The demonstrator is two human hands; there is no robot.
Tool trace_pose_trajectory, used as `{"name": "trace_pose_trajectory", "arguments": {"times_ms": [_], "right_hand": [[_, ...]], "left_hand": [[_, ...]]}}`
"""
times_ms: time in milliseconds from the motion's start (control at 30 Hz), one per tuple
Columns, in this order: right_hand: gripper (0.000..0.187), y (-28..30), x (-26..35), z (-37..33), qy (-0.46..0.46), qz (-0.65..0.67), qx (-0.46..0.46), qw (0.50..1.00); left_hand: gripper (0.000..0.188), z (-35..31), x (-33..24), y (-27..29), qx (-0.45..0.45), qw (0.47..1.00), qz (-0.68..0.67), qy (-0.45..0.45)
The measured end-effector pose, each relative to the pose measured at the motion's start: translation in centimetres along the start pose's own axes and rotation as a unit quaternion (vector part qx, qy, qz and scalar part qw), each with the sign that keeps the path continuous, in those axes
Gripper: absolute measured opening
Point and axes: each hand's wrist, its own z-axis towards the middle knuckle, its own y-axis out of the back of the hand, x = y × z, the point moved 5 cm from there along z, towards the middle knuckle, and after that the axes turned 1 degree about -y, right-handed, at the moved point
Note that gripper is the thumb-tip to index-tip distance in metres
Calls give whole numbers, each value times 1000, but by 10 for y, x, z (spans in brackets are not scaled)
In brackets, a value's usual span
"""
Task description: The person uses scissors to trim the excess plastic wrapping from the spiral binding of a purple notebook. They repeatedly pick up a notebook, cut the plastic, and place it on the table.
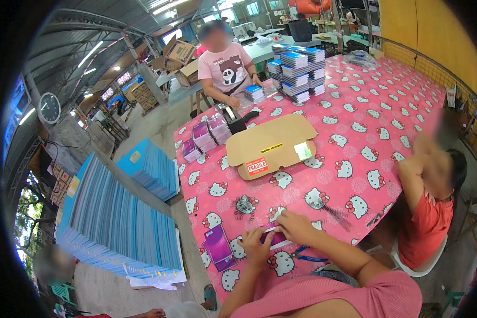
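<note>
Both of my hands meet over a small purple booklet (277, 239) at the near edge of the table. The fingers of my left hand (255, 247) are closed at its upper left. My right hand (296, 228) pinches at its top edge, where a thin white strip shows between the fingertips. Part of the booklet is hidden under the fingers. Left of my hands lie several overlapping purple booklets (220, 247). Blue-handled pliers (310, 258) rest beside my right forearm. Beyond the hands are a bundle of thin black wires (331, 211) and a smaller dark tangle (245, 205).
An unfolded brown cardboard box (273, 140) lies mid-table, with purple stacks (206, 132) and a tape dispenser (236, 120) behind. Across the pink table (379, 138), a person handles booklets near tall stacks (298, 74). Another person sits right. Blue sheets (122, 222) are piled left.
</note>
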Motion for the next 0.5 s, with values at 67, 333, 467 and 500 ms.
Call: {"name": "trace_pose_trajectory", "arguments": {"times_ms": [67, 333, 467, 500], "right_hand": [[34, -7, -2, 2, -27, -7, 57, 998], [20, 5, 14, 2, 41, 4, -21, 999], [16, -4, 11, 1, 43, -7, -26, 999], [15, -4, 12, 2, 39, -9, -27, 999]], "left_hand": [[18, -1, 0, 1, -4, 1000, 11, 2], [19, -3, 1, 3, -16, 1000, 10, -11], [18, 1, -3, 3, -12, 999, -7, -31], [18, 2, -2, 3, -11, 999, -5, -30]]}}
